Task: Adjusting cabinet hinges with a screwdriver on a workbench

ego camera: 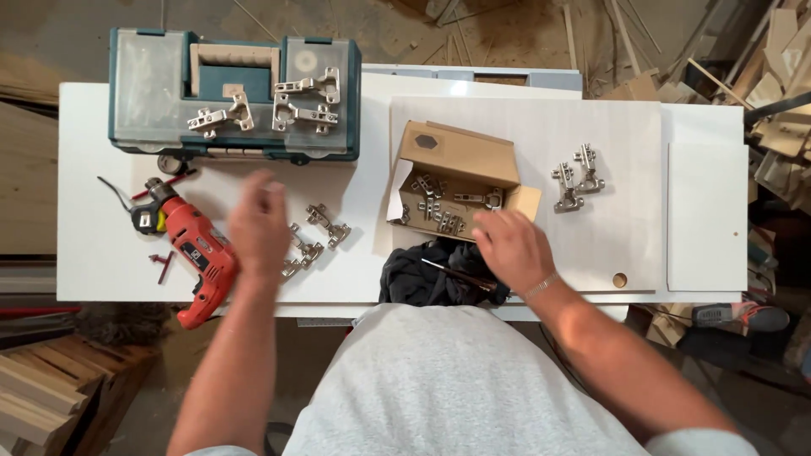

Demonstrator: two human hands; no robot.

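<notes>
Right hand (511, 251) hovers at the open cardboard box (456, 173) of metal hinges (439, 211), fingers loosely curled, holding 0. Left hand (258, 221), blurred, open over 2 loose hinges (317, 236) nr the red drill (196, 257). Hinges look small, stiff, light; pinch by the arm.
</notes>
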